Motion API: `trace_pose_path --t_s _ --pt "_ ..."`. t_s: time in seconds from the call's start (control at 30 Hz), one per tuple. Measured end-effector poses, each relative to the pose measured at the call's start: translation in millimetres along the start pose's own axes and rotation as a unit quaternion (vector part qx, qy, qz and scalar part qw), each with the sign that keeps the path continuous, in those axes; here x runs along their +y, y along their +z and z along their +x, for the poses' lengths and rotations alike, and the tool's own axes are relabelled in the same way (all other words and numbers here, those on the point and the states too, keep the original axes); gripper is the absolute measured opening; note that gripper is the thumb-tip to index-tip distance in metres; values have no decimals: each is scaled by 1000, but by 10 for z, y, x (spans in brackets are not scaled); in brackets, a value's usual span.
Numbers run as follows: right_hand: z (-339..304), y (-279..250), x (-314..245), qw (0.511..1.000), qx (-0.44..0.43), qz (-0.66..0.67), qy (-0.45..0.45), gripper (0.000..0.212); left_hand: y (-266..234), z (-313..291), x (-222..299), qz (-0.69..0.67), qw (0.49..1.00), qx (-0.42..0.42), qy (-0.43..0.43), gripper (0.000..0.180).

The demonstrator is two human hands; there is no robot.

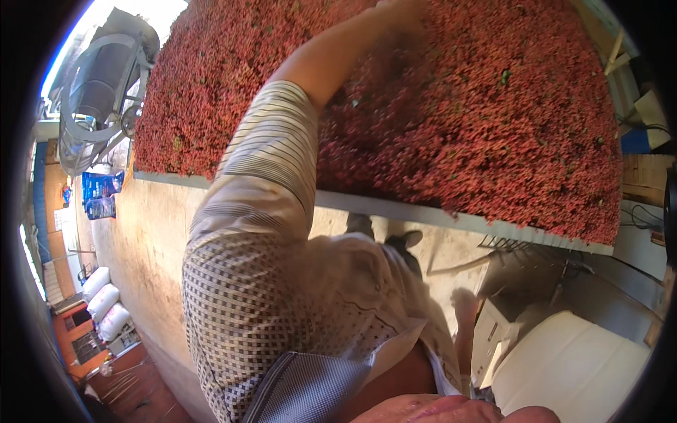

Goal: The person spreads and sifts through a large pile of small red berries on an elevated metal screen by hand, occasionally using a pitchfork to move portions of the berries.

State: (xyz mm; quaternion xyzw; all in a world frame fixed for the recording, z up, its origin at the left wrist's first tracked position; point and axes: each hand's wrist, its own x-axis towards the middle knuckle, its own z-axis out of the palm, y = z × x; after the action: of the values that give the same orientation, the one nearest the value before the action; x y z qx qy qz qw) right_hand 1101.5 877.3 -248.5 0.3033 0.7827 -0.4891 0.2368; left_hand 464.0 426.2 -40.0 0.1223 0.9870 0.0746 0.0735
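Note:
A broad bed of small red peppercorn-like berries [508,127], flecked with green bits, lies on a raised tray with a pale metal front edge [437,215]. My left arm stretches far across it from a patterned sleeve. My left hand [403,13] is at the top edge of the view, over or against the berries; its fingers are blurred and partly cut off. Beneath that arm, the berries look darker. My right hand [464,304] hangs low at my right side, away from the berries, beside a pale box [491,331]. Its fingers are too indistinct to read.
A grey drum-shaped machine with a round frame [95,88] stands at the far left. Blue bags [101,192] and white sacks [104,303] rest along the left side. To the lower right is a large cream rounded container [571,370]. My shoes [403,241] show on the concrete floor [151,261].

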Motion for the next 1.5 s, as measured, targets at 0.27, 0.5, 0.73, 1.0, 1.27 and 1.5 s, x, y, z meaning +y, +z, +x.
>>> trace_pose_path --t_s 0.27,0.5,0.73,1.0,1.27,1.5 --pt "-412 915 -2382 980 -1 78 -184 16 -601 -1276 -188 -109 907 122 388 31" --pt "-479 1204 -3894 915 58 3 -399 17 -463 -2596 -518 -175 905 -59 382 82" --pt "-384 1685 -4912 799 39 -189 -570 53 -100 -3333 -683 -110 940 54 318 92" --pt "43 1862 -5073 752 -163 -315 -555 49 163 -3514 -684 -233 941 -20 245 75" --pt "70 1761 -4792 754 -204 -280 -557 35 341 -3453 -603 -200 919 -28 339 61" --pt "50 1445 -5302 762 -170 -282 -558 41 87 -3527 -599 -95 953 42 285 62"
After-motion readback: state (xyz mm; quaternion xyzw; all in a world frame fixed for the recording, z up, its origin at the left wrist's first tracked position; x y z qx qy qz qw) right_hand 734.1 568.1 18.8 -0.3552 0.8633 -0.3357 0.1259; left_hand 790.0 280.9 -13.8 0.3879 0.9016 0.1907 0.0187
